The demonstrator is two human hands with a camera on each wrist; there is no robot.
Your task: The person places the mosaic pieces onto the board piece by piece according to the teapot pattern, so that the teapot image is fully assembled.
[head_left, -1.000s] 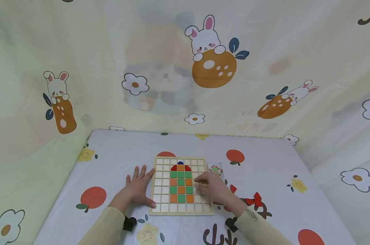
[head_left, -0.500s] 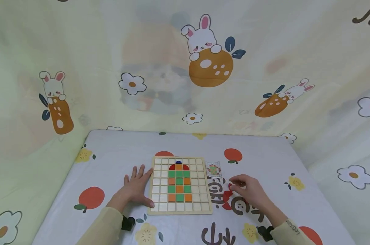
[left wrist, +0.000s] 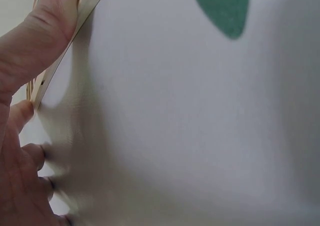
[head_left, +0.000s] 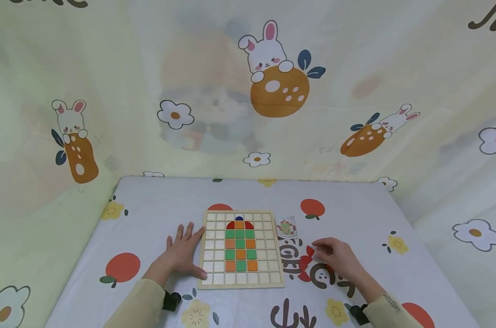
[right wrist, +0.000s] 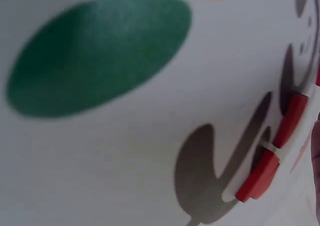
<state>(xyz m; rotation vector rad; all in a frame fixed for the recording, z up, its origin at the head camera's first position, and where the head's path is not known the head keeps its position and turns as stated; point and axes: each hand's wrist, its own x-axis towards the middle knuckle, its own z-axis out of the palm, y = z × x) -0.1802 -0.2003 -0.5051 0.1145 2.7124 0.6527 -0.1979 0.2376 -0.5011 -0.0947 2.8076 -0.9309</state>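
A square wooden grid board [head_left: 279,255] lies on the table with white cells. Coloured tiles [head_left: 240,244] in green, orange, red and blue form a tower shape in its middle. My left hand [head_left: 182,253] rests spread at the board's left side, thumb and index finger touching its edge; the left wrist view shows the thumb [left wrist: 37,35] against the wooden rim. My right hand [head_left: 338,258] is right of the board, fingers bent, fingertips at several small red pieces [head_left: 304,266]. Whether it pinches one is not visible. Only a sliver of this hand shows in the right wrist view, beside red pieces [right wrist: 262,173].
A small pattern card [head_left: 286,227] lies right of the board's upper corner. The tablecloth [head_left: 157,196] carries printed fruit, flowers and brown lettering. Printed fabric [head_left: 215,68] hangs behind the table and along both sides.
My right hand has moved right, from over the board's right side to the red pieces, with only a slight shift in the last half second. My left hand stays at the board's edge.
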